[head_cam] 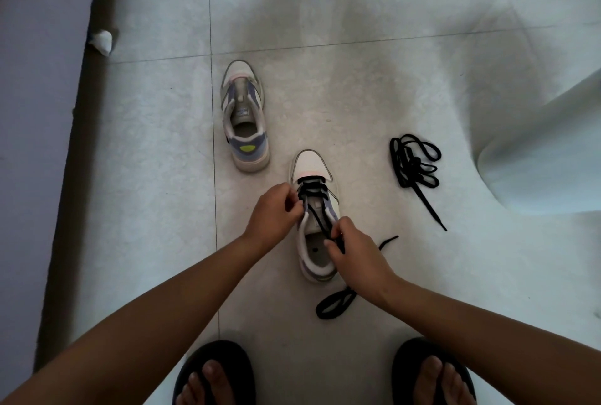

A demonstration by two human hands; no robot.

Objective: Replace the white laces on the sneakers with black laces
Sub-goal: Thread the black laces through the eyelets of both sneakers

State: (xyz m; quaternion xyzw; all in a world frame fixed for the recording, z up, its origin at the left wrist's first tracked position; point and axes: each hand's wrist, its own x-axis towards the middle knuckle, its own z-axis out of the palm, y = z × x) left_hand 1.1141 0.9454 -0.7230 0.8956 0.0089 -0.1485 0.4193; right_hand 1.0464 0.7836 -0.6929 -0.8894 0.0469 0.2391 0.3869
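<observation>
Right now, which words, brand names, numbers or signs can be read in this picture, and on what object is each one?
No text can be read.
far sneaker: a small blue label on its tongue, too small and blurred to read.
near sneaker: a mark on its tongue, partly covered by the black lace, not readable.
Spare black lace and floor: no writing.
</observation>
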